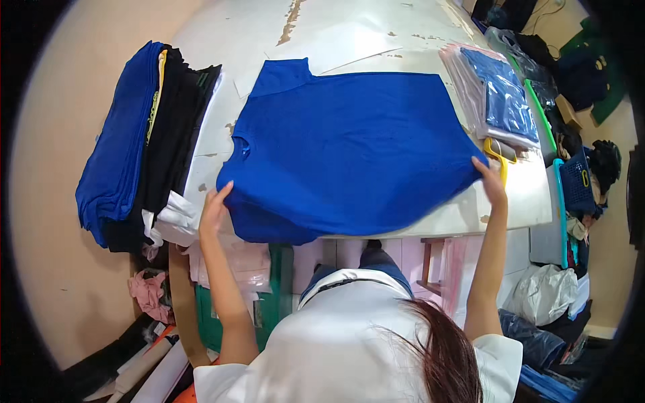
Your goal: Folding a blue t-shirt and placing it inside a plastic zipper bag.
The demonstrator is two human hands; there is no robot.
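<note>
A blue short-sleeved T-shirt (347, 146) lies spread sideways on the white table (352, 30), its neckline towards the left and its hem towards the right. My left hand (215, 209) grips the shirt's near shoulder edge, just below the neckline. At the near corner of the hem, my right hand (489, 179) pinches the fabric between thumb and fingers. The shirt's near side bows between the two hands and reaches the table's front edge. A yellow-handled lint roller (499, 151) lies just beyond my right hand.
Stacks of folded blue shirts (123, 136) and black shirts (176, 121) line the table's left side, with white cloth (176, 216) at their near end. Plastic-bagged garments (504, 95) are piled at the right. Beyond the right edge stand a blue basket (578, 184) and a white plastic bag (544, 294).
</note>
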